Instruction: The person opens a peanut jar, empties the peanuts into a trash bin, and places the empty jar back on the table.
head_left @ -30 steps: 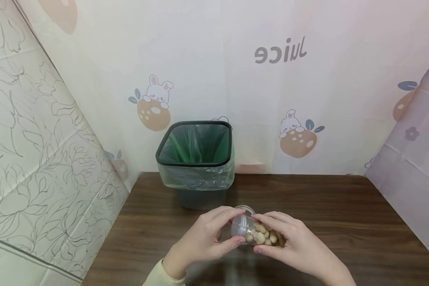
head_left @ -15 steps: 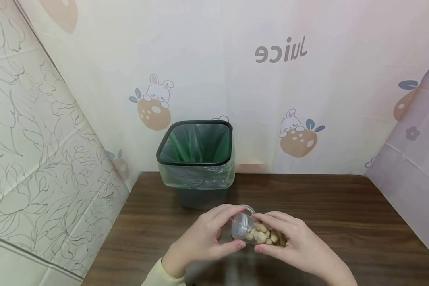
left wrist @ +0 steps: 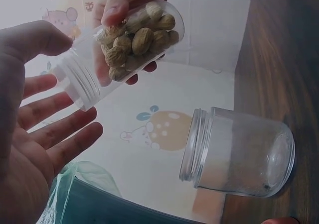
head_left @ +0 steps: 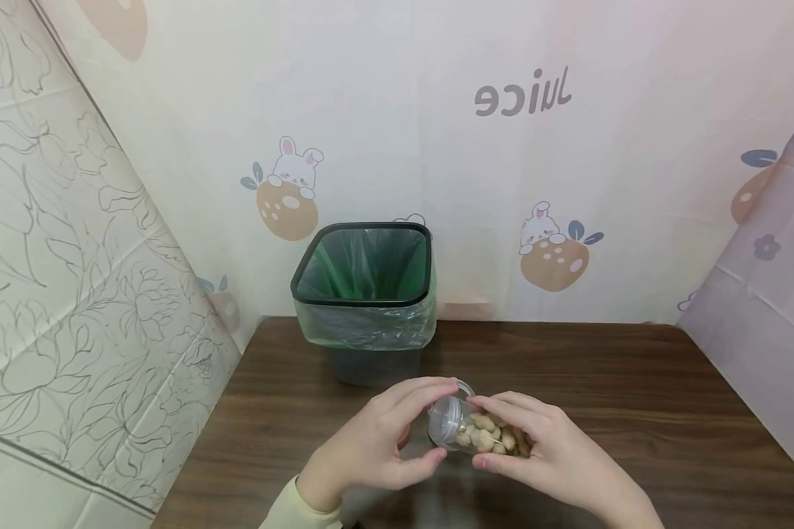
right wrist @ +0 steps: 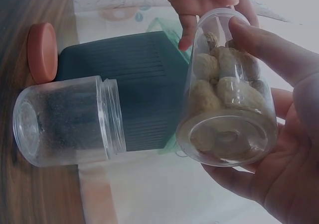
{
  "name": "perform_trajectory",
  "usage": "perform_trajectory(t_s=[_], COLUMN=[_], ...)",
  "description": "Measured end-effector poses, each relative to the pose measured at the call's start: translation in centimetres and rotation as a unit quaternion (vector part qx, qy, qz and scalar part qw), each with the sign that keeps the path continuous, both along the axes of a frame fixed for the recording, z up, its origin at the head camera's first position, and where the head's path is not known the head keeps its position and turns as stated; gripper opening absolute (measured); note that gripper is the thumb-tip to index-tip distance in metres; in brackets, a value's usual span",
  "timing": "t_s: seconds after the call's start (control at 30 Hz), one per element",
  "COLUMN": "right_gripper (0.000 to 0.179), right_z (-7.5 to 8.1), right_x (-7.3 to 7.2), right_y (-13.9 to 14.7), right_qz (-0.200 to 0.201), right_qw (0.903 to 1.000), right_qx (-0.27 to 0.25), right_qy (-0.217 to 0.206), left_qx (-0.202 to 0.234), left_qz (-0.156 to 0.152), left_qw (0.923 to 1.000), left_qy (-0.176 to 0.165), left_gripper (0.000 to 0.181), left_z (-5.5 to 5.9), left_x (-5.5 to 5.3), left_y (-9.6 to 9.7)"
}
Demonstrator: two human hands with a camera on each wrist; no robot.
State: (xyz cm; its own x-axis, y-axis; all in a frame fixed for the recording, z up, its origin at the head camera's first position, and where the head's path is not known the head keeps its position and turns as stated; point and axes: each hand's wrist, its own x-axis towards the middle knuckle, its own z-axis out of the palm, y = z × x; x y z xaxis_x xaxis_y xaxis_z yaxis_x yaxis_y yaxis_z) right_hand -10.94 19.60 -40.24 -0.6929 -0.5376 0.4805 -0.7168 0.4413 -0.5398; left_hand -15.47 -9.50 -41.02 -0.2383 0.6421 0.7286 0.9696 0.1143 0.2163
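Gripping the tilted peanut jar [head_left: 481,433] above the table [head_left: 609,389], the right hand [head_left: 551,454] is steadying it while the left hand [head_left: 382,439] is framing its neck with extended fingers, seemingly working at that end, the next move probably calling for a closer left hold

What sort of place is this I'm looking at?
Probably an indoor nook set up for tabletop work, though home or studio I can't tell: a dark wood-grain table sits against bunny-printed hangings, and a bin with a green liner stands on it.
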Motion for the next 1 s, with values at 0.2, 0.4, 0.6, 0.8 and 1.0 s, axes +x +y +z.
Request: perform_trajectory(t_s=[0.2,0.4,0.6,0.8,1.0], right_gripper=[0.066,0.067,0.067,0.064,0.064], right_z=[-0.05,-0.26,-0.37,-0.38,-0.34], right_x=[-0.06,-0.22,-0.21,-0.12,-0.12], right_y=[0.02,0.13,0.21,0.13,0.16], right_qz=[0.012,0.02,0.026,0.034,0.034], right_qw=[0.9998,0.9993,0.9993,0.9991,0.9992], right_qx=[-0.009,-0.013,-0.012,-0.017,-0.016], right_qy=[0.01,0.028,0.023,0.02,0.015], left_qx=[-0.005,-0.004,-0.012,-0.016,-0.016], left_qz=[-0.008,-0.02,-0.032,-0.038,-0.038], left_qw=[0.9999,0.9994,0.9988,0.9987,0.9988], left_qy=[0.012,0.03,0.035,0.03,0.026], left_gripper=[0.084,0.078,0.073,0.07,0.063], left_z=[0.26,0.31,0.23,0.17,0.18], left_x=[-0.02,-0.13,-0.18,-0.12,-0.04], left_y=[-0.05,-0.01,-0.05,-0.17,-0.13])
